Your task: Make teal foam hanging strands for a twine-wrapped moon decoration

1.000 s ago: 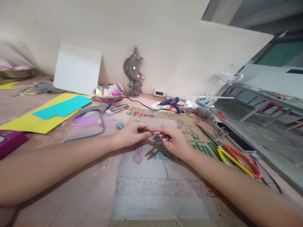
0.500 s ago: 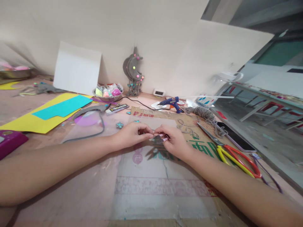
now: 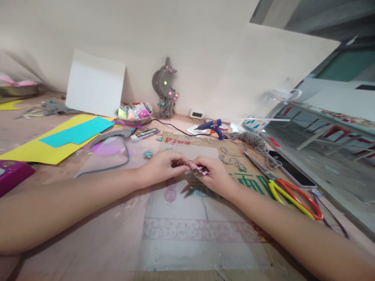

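Both hands meet over the middle of a flat cardboard sheet [image 3: 187,238], which lies on the worktable [image 3: 96,234]. The left hand [image 3: 162,168] is curled narrow, with its thumb and fingertips pinched together on one end of a small grey-and-pink piece [image 3: 198,170]. The right hand [image 3: 216,176] is closed in the same tight pinch on the other end. The piece therefore sits between the two sets of fingertips, just above the cardboard, and it is too small to make out its shape. Taking the hands as the centre of the dial, scissors [image 3: 288,192] with yellow and red handles lie at 4 o'clock on the cardboard's edge. A dark phone [image 3: 288,171] lies just beyond them at 3 o'clock. A tangle of grey twine [image 3: 252,141] is at 2 o'clock, and a blue glue gun [image 3: 213,127] rests at 1 o'clock. A moon-shaped decoration [image 3: 165,88] leans against the wall at 12 o'clock, with a bowl of coloured bits [image 3: 133,115] near it at 11 o'clock. At 10 o'clock a teal sheet [image 3: 77,132] lies on top of a yellow sheet [image 3: 35,150].
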Available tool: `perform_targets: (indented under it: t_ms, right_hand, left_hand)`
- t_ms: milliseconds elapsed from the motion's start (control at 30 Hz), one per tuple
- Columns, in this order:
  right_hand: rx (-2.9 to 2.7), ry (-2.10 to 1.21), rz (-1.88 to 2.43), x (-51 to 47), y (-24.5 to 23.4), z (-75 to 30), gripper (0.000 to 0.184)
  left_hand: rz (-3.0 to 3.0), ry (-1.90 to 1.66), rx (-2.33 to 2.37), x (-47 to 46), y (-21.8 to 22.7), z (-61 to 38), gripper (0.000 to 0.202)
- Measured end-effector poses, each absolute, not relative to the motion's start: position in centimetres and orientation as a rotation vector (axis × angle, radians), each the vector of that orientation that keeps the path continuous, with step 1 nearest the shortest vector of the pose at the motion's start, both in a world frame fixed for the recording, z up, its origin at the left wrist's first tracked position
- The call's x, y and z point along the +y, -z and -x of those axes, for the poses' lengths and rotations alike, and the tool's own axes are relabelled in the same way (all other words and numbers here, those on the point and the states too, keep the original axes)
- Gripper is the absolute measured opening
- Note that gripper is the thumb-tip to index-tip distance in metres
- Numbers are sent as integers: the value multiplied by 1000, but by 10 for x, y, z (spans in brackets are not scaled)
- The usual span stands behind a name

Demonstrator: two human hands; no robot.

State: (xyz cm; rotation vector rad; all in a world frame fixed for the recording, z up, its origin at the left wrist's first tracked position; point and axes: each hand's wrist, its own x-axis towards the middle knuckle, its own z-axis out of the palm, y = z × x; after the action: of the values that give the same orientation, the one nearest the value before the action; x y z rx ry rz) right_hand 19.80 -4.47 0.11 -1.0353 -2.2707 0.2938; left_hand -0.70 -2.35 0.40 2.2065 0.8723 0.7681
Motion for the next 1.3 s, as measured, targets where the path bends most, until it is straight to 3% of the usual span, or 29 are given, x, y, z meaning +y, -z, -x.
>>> perform_targets:
  t_ms: [267, 500, 767, 1300]
  right_hand:
    - [-2141, -312, 1098, -43, -2, -201, 11]
    - [-2214, -337, 946, -41, 1, -205, 45]
    - [-2217, -193, 878, -44, -5, -200, 24]
    - [-2291, -219, 976, -46, -3, -201, 24]
  left_hand:
    - [-2153, -785, 869, -25, -8, 7, 21]
    - [-1984, -761, 886, -24, -8, 6, 19]
    - [-1968, -732, 855, -21, -4, 7, 21]
    - [-2058, -740, 883, -22, -3, 6, 20]
